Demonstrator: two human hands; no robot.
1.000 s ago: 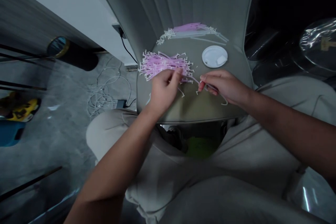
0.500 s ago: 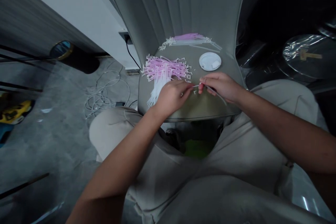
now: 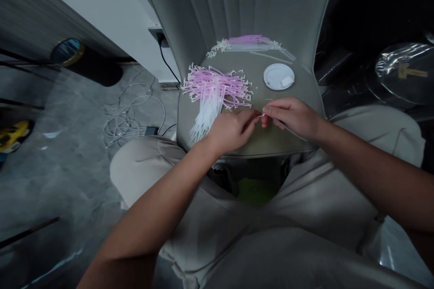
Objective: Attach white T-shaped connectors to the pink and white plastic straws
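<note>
Over the front of the chair seat (image 3: 271, 142), my two hands meet at the fingertips. My right hand (image 3: 296, 115) is closed in a pinch on a thin pale plastic strip (image 3: 297, 134), whose free length trails out to the right below the palm. My left hand (image 3: 232, 131) pinches the small white end of that strip, mostly hidden by the fingers. Just left of my hands lies a pile of pink strips (image 3: 217, 82) with white hooked ends. White strips (image 3: 207, 117) fan out from it toward the front edge.
Behind the pile is a row of pink and white strips (image 3: 249, 43). A round white lid (image 3: 278, 76) holding a small white piece rests at the seat's right. Coiled cables (image 3: 130, 119) and a dark cylinder (image 3: 90, 64) lie on the floor at left.
My hands have shifted slightly right and closer together, so less of the strip shows between the fingertips. The camera view has shifted slightly.
</note>
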